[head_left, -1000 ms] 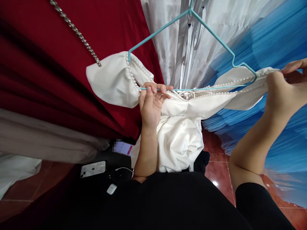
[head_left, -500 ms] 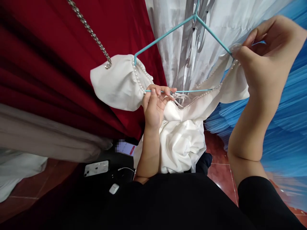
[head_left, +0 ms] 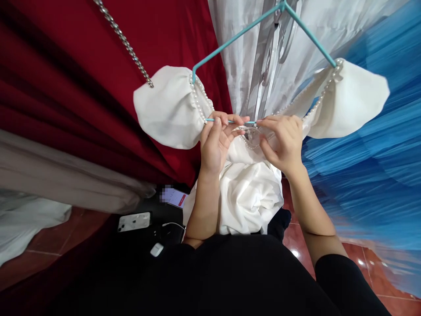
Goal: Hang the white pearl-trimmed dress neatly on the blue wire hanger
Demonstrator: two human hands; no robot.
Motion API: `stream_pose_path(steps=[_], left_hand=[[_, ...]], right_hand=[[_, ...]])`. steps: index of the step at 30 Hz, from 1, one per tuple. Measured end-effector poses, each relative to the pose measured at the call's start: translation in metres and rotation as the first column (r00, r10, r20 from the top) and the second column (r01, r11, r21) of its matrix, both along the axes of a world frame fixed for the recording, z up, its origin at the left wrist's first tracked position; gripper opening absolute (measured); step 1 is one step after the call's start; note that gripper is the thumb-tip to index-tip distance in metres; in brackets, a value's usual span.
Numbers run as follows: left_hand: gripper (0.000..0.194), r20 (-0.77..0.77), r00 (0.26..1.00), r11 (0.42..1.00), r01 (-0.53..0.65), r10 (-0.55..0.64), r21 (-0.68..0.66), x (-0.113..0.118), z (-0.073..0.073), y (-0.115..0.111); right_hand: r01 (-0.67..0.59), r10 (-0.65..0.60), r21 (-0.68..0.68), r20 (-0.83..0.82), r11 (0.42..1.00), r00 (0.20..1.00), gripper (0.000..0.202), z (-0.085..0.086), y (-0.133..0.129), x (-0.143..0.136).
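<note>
A white dress (head_left: pixel 253 197) with pearl-trimmed edges hangs on a thin light-blue hanger (head_left: pixel 240 34). Its two puffy pieces, the left sleeve (head_left: pixel 167 109) and the right sleeve (head_left: pixel 355 101), sit at the hanger's ends. My left hand (head_left: pixel 215 142) is closed around the hanger's bottom bar, palm toward me. Close beside it, my right hand (head_left: pixel 283 140) reaches over the same bar, fingertips touching it and thumb held apart below. Thin white straps (head_left: pixel 251 134) show between my hands, above the bodice. My right hand hides part of the neckline.
A beaded chain (head_left: pixel 125 41) runs down to the left sleeve. Behind hang a red curtain (head_left: pixel 177 30), white fabric (head_left: pixel 237 57) and blue tulle (head_left: pixel 362 184). Lower left, on a black surface, lie a white phone (head_left: pixel 134 221), a lit phone (head_left: pixel 176 197) and a small white case (head_left: pixel 157 249).
My right hand has left the right sleeve and come down to the bottom bar beside my left hand. The right sleeve now spreads outward, and the hanger has shifted slightly up and right.
</note>
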State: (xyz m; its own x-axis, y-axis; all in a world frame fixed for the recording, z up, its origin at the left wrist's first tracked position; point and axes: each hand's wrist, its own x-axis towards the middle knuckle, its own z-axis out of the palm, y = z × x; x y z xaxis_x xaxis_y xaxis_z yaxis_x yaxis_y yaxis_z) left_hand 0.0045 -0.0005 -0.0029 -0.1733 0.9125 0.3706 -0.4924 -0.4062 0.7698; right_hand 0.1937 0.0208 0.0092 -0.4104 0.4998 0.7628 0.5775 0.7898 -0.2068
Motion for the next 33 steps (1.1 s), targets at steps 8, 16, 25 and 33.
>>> stream_pose_path(steps=[8, 16, 25, 33], left_hand=[[0.023, -0.520, 0.828, 0.978, -0.176, 0.210, 0.115, -0.014, 0.027, -0.047], [0.051, -0.527, 0.306, 0.606, -0.483, 0.793, 0.632, -0.047, 0.041, -0.004], [0.040, -0.410, 0.343, 0.528, -0.655, 0.845, 0.541, -0.101, 0.054, 0.029], [0.018, -0.392, 0.570, 0.687, -0.659, 0.722, 0.307, -0.121, -0.019, 0.013]], right_hand=[[0.037, -0.040, -0.028, -0.122, 0.999, 0.992, 0.030, -0.003, 0.000, -0.009], [0.010, 0.002, 0.120, -0.103, 0.993, 0.995, 0.033, -0.001, 0.004, 0.001], [0.038, -0.034, 0.079, -0.043, 0.996, 0.999, 0.031, 0.007, 0.006, 0.006], [0.014, -0.008, 0.085, -0.065, 0.996, 0.998, 0.035, 0.004, 0.004, -0.001]])
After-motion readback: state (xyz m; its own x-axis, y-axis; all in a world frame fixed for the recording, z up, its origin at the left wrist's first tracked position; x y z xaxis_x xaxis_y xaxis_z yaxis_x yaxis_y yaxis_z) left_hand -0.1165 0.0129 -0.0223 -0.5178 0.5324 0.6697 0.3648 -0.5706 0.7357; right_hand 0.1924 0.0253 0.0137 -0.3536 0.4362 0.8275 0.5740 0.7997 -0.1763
